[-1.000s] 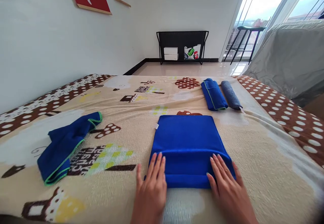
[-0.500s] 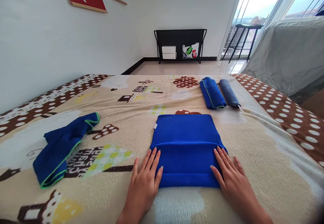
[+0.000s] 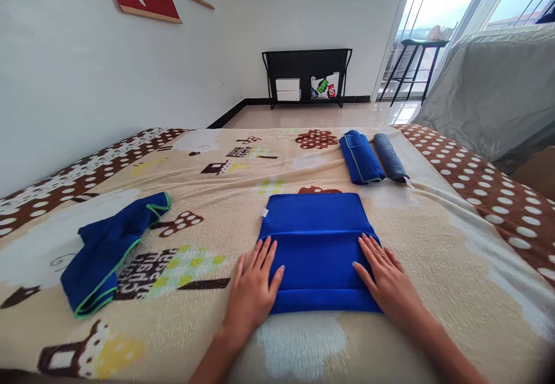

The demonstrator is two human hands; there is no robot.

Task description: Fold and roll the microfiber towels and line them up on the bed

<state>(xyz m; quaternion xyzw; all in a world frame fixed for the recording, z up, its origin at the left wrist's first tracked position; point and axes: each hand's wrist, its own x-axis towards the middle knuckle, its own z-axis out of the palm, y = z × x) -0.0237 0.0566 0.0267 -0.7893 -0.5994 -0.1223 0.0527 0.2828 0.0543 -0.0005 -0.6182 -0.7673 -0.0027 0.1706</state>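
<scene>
A blue cloth (image 3: 318, 262) lies partly folded on the blanket in front of me, its near part doubled over and its far strip a single flat layer. A small white tag (image 3: 264, 213) sticks out at its left edge. My left hand (image 3: 254, 283) rests flat on the cloth's left side, fingers stretched forward. On the right side my right hand (image 3: 385, 274) lies flat too, its fingertips by the fold line. Neither hand grips anything. Over to the left is a crumpled dark blue cloth (image 3: 108, 251) with green edging.
Two rolled cloths lie at the far right: a blue roll (image 3: 361, 157) with green edging and a grey roll (image 3: 390, 157). A patterned blanket (image 3: 195, 332) covers the surface. Beyond stand a black rack (image 3: 307, 63), a stool (image 3: 418, 63) and a grey-covered bulk (image 3: 503, 83).
Both hands have slid slightly forward along the cloth, staying flat. The cloth's fold edge has shifted a little farther away and looks straighter.
</scene>
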